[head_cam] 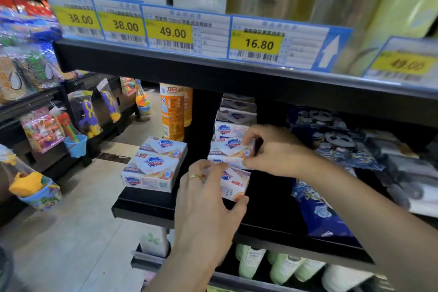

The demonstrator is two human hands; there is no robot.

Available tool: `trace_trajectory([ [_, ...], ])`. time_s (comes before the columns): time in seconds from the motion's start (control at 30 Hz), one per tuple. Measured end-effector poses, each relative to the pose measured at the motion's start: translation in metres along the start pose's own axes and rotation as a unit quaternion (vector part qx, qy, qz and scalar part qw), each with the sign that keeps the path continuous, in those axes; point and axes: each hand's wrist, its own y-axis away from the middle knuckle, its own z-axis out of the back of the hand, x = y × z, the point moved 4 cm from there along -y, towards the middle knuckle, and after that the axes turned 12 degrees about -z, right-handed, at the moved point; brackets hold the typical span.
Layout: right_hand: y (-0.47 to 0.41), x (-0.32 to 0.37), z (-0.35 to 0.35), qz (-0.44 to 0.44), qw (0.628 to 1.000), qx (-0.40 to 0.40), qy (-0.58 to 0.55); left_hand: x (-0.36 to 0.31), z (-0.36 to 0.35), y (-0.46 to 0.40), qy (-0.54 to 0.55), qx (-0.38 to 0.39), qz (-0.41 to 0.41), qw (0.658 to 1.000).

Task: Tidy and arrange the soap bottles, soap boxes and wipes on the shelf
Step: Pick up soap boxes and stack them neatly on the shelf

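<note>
Gripping one soap box (233,184) with left hand (208,199), right hand (272,152) is pinching stacked soap box (231,147) on black shelf (147,206).

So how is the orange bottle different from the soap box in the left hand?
The orange bottle stands upright at the back of the shelf, untouched; the soap box is tilted and held by the left hand near the front. The bottle is tall, round and orange; the box is flat, rectangular and mostly white with a blue shield logo. Both belong to the same middle shelf.
</note>
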Motion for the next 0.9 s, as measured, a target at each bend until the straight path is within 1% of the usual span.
trace_trajectory([
  [0.1,-0.003,-0.008,-0.016,-0.006,1.0,-0.005,-0.022,0.008,-0.009,-0.003,-0.018,0.009,0.007,1.0],
  [0.23,-0.005,-0.013,-0.03,-0.012,0.998,-0.045,-0.041,0.016,-0.015,-0.001,-0.026,0.029,0.011,0.999],
  [0.3,-0.004,-0.012,-0.03,-0.027,0.996,-0.064,-0.048,0.018,-0.015,-0.003,-0.022,0.036,0.01,0.999],
  [0.47,0.001,-0.007,-0.024,-0.054,0.993,-0.099,-0.04,0.024,-0.012,-0.012,0.011,0.08,0.041,0.996],
  [0.6,-0.003,-0.001,-0.022,-0.034,0.989,-0.116,-0.089,0.028,-0.01,-0.016,0.02,0.099,0.028,0.994],
  [0.73,-0.011,0.006,-0.018,-0.042,0.985,-0.147,-0.077,0.029,-0.01,-0.02,0.024,0.123,0.017,0.992],
  [0.83,-0.02,0.008,-0.016,-0.077,0.987,-0.139,-0.033,0.032,-0.006,-0.025,0.021,0.14,0.007,0.99],
  [0.9,-0.024,0.01,-0.018,-0.098,0.983,-0.149,-0.044,0.034,-0.004,-0.027,0.023,0.141,0.005,0.99],
])
